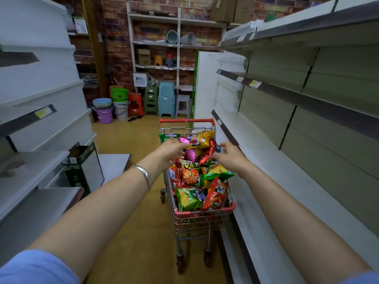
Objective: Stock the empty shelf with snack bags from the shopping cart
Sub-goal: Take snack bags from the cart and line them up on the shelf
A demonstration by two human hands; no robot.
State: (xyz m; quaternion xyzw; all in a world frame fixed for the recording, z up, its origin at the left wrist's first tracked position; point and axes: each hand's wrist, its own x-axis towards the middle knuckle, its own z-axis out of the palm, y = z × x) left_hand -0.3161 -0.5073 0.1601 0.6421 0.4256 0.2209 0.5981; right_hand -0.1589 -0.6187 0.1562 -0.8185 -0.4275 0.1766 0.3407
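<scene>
A metal shopping cart [205,214] with red trim stands in the aisle, heaped with several snack bags in red, green, yellow and pink. My left hand [171,148] reaches over the heap and grips a yellow snack bag [202,140] at the top of the pile. My right hand [229,153] hovers over the cart's right side with its fingers spread, holding nothing. Just right of the cart runs the empty white shelf [287,177], its boards bare at every level.
Grey shelving [37,173] lines the left side of the aisle, with a green-edged box [82,160] beside it. At the far end stand coloured buckets [106,111], stacked plastic stools [166,99] and a rack against a brick wall. The tan floor [131,136] lies left of the cart.
</scene>
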